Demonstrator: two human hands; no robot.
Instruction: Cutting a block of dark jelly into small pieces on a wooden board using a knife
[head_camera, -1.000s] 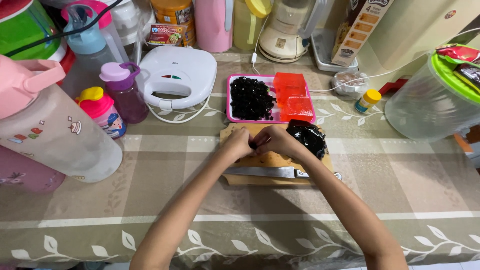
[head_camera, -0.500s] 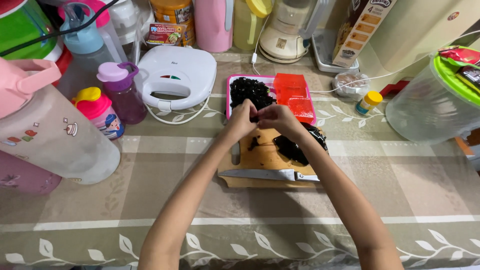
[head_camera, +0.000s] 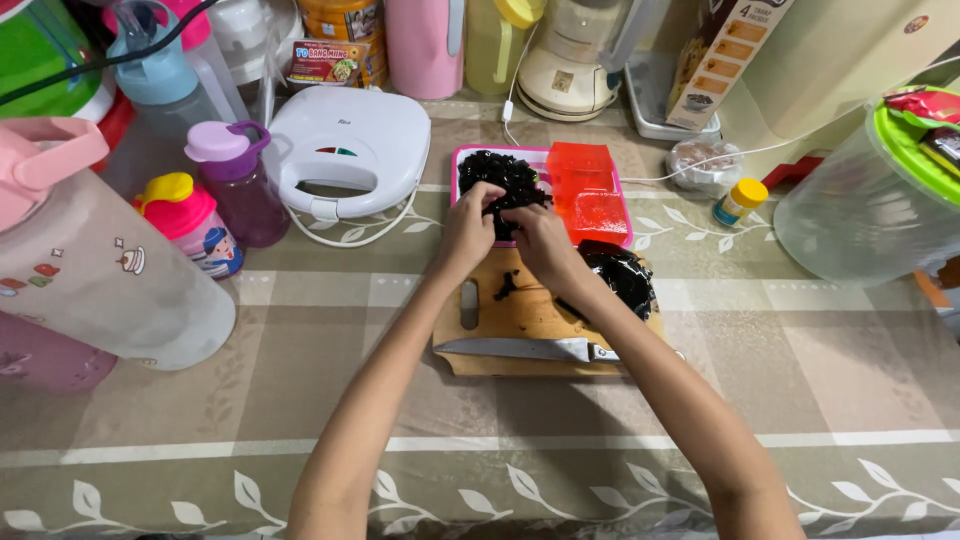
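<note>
Both hands meet over the near edge of a pink tray (head_camera: 462, 160) that holds a heap of black jelly pieces (head_camera: 500, 175) on its left side and red jelly blocks (head_camera: 592, 190) on its right. The left hand (head_camera: 468, 228) and the right hand (head_camera: 540, 245) are curled together, fingertips pinched on what seems to be a bit of the black jelly, though the fingers hide the piece itself. Just below the tray lies a wooden cutting board (head_camera: 520, 320) with a knife (head_camera: 530, 349) flat along its near edge, blade pointing left. A larger lump of black jelly (head_camera: 620, 275) rests on the board's right side, close beside the right wrist. A white sandwich maker (head_camera: 350, 150) sits left of the tray
</note>
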